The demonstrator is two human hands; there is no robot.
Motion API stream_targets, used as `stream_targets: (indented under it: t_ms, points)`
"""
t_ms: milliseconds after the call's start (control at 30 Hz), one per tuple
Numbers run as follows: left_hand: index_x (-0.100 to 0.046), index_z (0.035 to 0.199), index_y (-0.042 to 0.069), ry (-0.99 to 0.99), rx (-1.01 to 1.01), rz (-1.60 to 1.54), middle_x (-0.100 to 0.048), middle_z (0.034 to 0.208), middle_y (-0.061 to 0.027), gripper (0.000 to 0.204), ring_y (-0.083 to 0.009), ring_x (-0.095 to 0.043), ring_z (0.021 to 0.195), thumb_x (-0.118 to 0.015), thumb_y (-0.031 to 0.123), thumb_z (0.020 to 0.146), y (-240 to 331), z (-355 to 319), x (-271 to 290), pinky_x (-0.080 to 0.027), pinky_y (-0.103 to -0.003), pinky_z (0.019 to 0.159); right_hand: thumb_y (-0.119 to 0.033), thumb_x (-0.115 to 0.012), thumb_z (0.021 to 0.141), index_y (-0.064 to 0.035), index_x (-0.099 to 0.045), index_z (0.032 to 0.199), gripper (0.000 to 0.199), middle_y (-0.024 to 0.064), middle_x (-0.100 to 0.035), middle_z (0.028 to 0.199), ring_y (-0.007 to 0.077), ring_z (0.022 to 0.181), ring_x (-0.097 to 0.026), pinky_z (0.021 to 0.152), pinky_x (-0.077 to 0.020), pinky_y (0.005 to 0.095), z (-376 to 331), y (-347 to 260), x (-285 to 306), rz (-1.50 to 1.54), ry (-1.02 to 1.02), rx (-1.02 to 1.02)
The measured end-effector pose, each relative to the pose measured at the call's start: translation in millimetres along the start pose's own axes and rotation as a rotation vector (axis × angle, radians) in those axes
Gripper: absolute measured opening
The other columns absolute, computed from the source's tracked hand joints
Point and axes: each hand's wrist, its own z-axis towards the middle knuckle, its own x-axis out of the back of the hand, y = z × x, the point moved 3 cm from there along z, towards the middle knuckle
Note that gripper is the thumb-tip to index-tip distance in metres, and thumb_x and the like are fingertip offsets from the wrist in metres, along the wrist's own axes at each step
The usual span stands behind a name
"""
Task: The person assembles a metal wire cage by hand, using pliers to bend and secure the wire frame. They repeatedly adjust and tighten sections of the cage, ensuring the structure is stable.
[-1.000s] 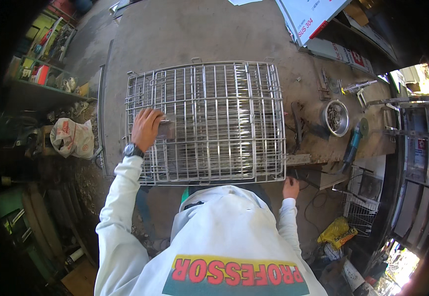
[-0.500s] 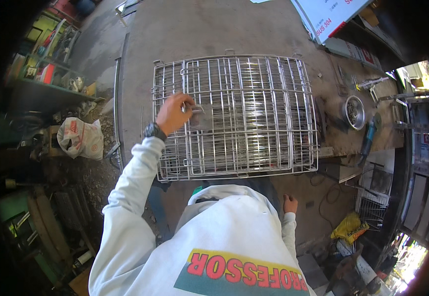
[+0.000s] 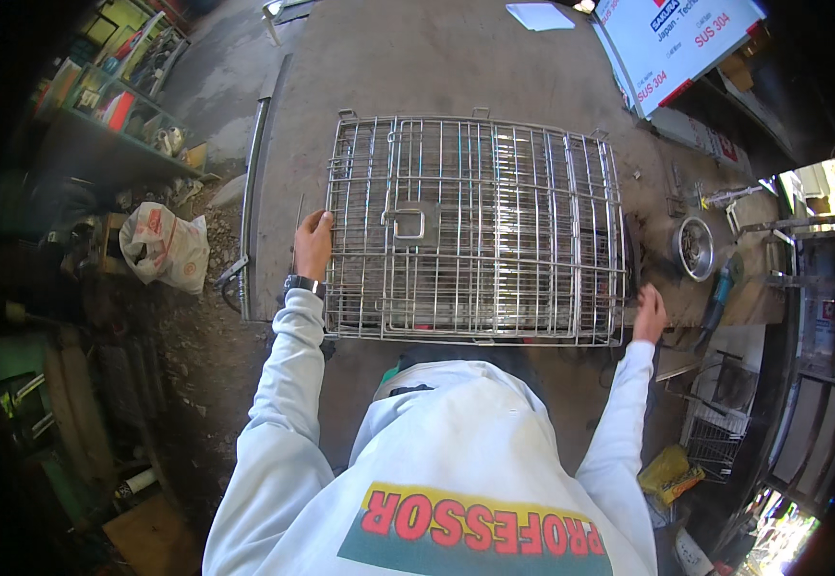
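A silvery folded wire cage (image 3: pixel 446 288) lies flat on the brown work surface in front of me. Its bars make a grid, and a square metal loop handle (image 3: pixel 410 225) on a small plate sits toward its left side. My left hand (image 3: pixel 313 246) is at the cage's left edge, fingers curled against the outer bars; a thin dark rod shows beside it. Off the cage's lower right corner, my right hand (image 3: pixel 650 314) is held up, a little apart from the bars, with loosely bent fingers and nothing visible in it.
To the right are a metal bowl (image 3: pixel 694 248) of small parts and a blue angle grinder (image 3: pixel 720 293). A white-and-blue printed sheet stack (image 3: pixel 677 48) stands at the far right. A white plastic bag (image 3: pixel 165 247) sits on the left, below a cluttered shelf (image 3: pixel 134 115).
My left hand has left the loop handle and moved to the cage's left edge. My right hand has risen from beside my body to near the cage's right side. The view has shifted slightly.
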Motion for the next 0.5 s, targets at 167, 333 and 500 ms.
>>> stream_targets:
  t_ms: [167,333,500]
  points:
    - [-0.073,0.106,0.006,0.063,0.428,-0.362,-0.06,0.08,0.0006,0.032,-0.0078,-0.05,0.068,-0.062,0.036,0.101,-13,20,1,-0.038,-0.025,0.06,-0.053,-0.058,0.1,0.0077,-0.067,0.124,0.066,0.0173,-0.073,0.11,0.0258,0.097,-0.069,0.086,-0.0509,0.0337,39,-35,-84,-0.161,-0.186,-0.232]
    - [-0.072,0.101,0.01,0.19,0.431,-0.527,-0.056,0.072,0.0054,0.031,-0.0045,-0.042,0.054,-0.06,0.038,0.102,10,1,5,-0.03,-0.021,0.049,-0.058,-0.062,0.095,-0.0005,-0.062,0.128,0.066,0.01,-0.071,0.103,0.0188,0.086,-0.064,0.076,-0.0452,0.0338,21,-53,-66,0.305,-0.168,-0.309]
    - [-0.068,0.101,0.011,0.145,0.33,-0.688,-0.054,0.071,0.0055,0.033,-0.0028,-0.039,0.053,-0.059,0.043,0.103,60,-29,34,-0.026,-0.019,0.047,-0.051,-0.057,0.101,-0.0012,-0.064,0.124,0.055,0.0096,-0.071,0.104,0.0189,0.089,-0.064,0.081,-0.0479,0.0344,-12,-94,-37,0.479,-0.027,-0.153]
